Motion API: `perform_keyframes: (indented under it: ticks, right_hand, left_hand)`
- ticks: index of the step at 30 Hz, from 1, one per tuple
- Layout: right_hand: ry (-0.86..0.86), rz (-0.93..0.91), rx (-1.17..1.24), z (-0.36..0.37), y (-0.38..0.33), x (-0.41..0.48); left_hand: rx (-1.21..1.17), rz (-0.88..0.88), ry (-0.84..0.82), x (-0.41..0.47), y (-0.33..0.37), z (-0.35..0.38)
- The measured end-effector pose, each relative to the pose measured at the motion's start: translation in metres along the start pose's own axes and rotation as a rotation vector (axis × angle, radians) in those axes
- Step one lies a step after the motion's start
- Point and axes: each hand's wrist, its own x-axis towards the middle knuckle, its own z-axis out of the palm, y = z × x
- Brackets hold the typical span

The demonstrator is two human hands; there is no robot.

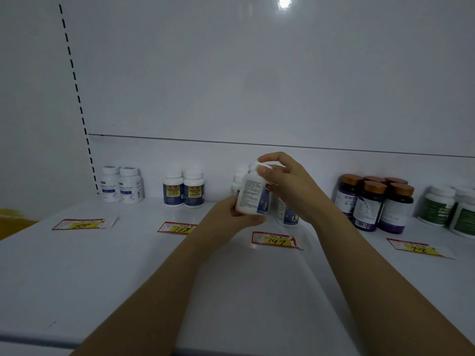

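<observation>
1. White bottle (pixel 253 195): held off the shelf (pixel 128 265) near its back edge, long axis near upright (top tipped slightly rightward).
2. Left hand (pixel 231 214): curled round its base.
3. Right hand (pixel 285 181): pinching its top from above.

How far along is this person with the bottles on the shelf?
Looks done: the blue-labelled pair and the dark bottles stand grouped behind their price tags. In hand: the left hand holds the white bottle from below, the right hand pinches its cap, near the 147 tag. Probably left: standing it with the bottles behind it.
</observation>
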Motion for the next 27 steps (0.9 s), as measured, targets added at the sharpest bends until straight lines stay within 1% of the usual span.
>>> perform_keyframes:
  ticks: [2, 5, 7, 10, 13, 15, 16, 18, 20, 22, 25, 27]
  right_hand:
    - [-0.019, 0.004, -0.018, 0.005, 0.001, 0.000]
    - [0.021, -0.026, -0.175, 0.011, 0.004, 0.001]
    - [0.042, -0.036, -0.156, 0.009, 0.005, 0.001]
    - [0.028, -0.058, -0.074, 0.001, 0.003, 0.000]
    - [-0.023, -0.033, 0.038, -0.001, 0.004, 0.001]
    - [-0.051, -0.015, 0.066, 0.002, 0.005, 0.002]
    - [-0.046, -0.023, 0.027, 0.004, 0.006, 0.002]
    - [0.001, -0.056, -0.088, 0.007, 0.006, 0.001]
    - [0.066, -0.075, -0.116, 0.007, 0.006, 0.001]
    - [0.073, -0.077, -0.087, 0.004, 0.007, 0.001]
    - [0.020, -0.056, 0.000, 0.000, 0.006, 0.001]
    - [-0.020, -0.032, 0.050, 0.000, 0.005, 0.002]
  left_hand:
    - [0.028, 0.016, 0.082, 0.001, -0.002, -0.001]
    - [0.153, 0.062, 0.212, 0.003, -0.006, -0.002]
    - [0.152, 0.072, 0.222, 0.003, -0.009, -0.002]
    - [0.009, 0.008, 0.147, 0.003, -0.005, -0.003]
    - [0.023, -0.010, 0.109, 0.005, -0.003, -0.002]
    - [0.061, 0.009, 0.147, 0.005, -0.004, -0.001]
    - [0.085, 0.019, 0.184, 0.004, -0.004, -0.001]
    - [0.146, 0.044, 0.272, 0.002, -0.005, -0.001]
    - [0.185, 0.075, 0.322, 0.000, -0.004, -0.001]
    - [0.165, 0.060, 0.300, 0.000, -0.003, 0.000]
    - [0.123, -0.010, 0.151, 0.000, 0.000, 0.001]
    - [0.100, -0.029, 0.109, 0.001, 0.000, 0.000]
